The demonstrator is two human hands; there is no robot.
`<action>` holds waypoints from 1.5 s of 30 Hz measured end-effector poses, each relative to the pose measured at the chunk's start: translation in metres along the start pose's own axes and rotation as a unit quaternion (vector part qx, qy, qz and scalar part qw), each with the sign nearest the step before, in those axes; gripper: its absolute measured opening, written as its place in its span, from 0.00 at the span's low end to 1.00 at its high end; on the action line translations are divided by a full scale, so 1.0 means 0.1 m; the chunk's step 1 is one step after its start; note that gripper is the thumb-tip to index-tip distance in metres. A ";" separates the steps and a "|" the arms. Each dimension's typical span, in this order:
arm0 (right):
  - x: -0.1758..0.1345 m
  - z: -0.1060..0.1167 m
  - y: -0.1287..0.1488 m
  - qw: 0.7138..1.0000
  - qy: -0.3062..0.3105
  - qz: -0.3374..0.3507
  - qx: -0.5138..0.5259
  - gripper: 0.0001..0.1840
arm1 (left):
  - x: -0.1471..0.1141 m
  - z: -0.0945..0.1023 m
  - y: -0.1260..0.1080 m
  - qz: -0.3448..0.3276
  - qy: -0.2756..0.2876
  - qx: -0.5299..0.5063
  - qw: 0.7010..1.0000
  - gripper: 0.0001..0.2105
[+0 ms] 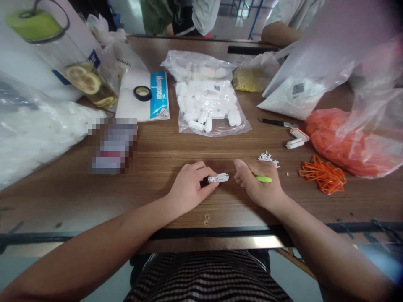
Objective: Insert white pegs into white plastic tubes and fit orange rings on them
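My left hand [190, 186] is closed around a small white plastic connector housing [218, 178] with rows of tiny holes, held a little above the table's front half. A dark piece shows at the housing's left end, partly under my fingers. Just to the right, my right hand [261, 182] is wrapped round a tool with a lime-green handle [263, 179]; its working end is mostly hidden by my fingers. The two hands are apart. Beyond my right hand lies a small pile of tiny white pegs [267, 158], with one loose peg [287, 174] beside it.
Orange plastic frames [324, 175] and a bag of orange parts [352, 142] lie at right, near a craft knife [277, 122] and two white housings [297, 140]. Behind are a bag of white housings [208, 105] and a notebook [135, 111] carrying black tape [142, 93]. A bottle [78, 71] stands left.
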State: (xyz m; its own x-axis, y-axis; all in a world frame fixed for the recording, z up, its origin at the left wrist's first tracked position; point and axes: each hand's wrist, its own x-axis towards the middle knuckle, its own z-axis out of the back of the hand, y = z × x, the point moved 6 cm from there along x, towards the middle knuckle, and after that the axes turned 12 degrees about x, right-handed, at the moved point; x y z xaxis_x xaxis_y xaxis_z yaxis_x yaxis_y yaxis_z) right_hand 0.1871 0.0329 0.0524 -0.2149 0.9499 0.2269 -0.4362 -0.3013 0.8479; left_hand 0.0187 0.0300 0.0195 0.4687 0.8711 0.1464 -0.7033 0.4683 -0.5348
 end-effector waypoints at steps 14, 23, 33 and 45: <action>-0.02 0.07 -0.14 0.992 -0.049 -0.071 0.094 0.26 | 0.00 -0.01 0.01 -0.004 -0.006 0.000 1.000 0.04; -0.04 0.04 -0.07 0.999 -0.013 -0.026 0.038 0.25 | -0.01 -0.01 0.01 0.000 -0.007 0.001 1.000 0.04; 0.03 -0.06 0.20 0.990 0.064 0.102 -0.069 0.23 | 0.00 -0.02 0.02 0.010 -0.006 0.005 1.000 0.04; -0.01 0.05 -0.10 0.993 -0.031 -0.049 0.105 0.25 | 0.00 -0.01 0.00 -0.009 -0.009 0.004 1.000 0.03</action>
State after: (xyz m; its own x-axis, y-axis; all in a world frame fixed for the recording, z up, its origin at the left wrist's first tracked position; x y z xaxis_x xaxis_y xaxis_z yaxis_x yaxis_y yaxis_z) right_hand 0.1965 0.0357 0.0460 -0.1228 0.9790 0.1626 -0.2584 -0.1897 0.9472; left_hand 0.0191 0.0298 0.0185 0.4723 0.8648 0.1706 -0.6994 0.4855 -0.5246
